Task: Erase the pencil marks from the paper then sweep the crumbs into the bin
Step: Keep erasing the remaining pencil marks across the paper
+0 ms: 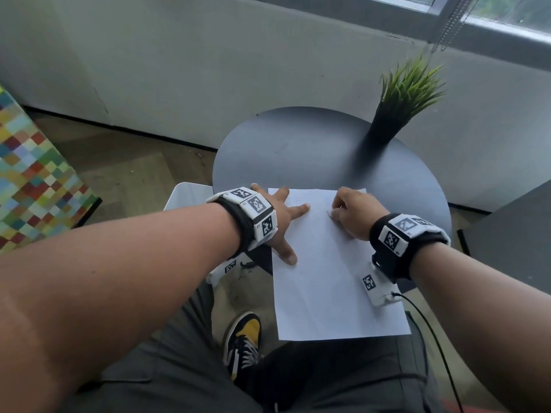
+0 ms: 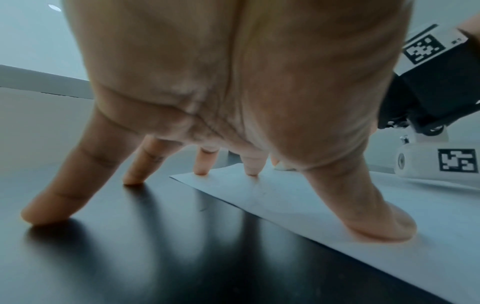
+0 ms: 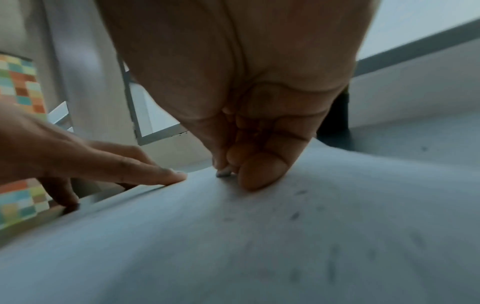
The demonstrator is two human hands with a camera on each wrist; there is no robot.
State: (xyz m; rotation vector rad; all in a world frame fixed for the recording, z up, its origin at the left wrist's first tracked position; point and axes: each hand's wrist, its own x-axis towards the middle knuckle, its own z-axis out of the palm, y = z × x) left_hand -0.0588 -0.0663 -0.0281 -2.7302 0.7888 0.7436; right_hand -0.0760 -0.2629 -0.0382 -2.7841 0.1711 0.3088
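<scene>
Soft daylight from window (image 1: pixel 507 13) at 1 o'clock; dim overall. Table (image 2: pixel 130 257) shows glare, finger shadows. Right-wrist view motion-blurred; paper (image 3: pixel 259 246) smeared. Wide-angle bending at edges.

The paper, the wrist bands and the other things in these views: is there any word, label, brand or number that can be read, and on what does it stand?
No readable text in any view.
Wrist bands: only black-and-white square code patterns; the tiny marks beside them are too small to read.
Paper: faint pencil marks near the right hand, no legible words.
Shoe: no brand readable.
</scene>
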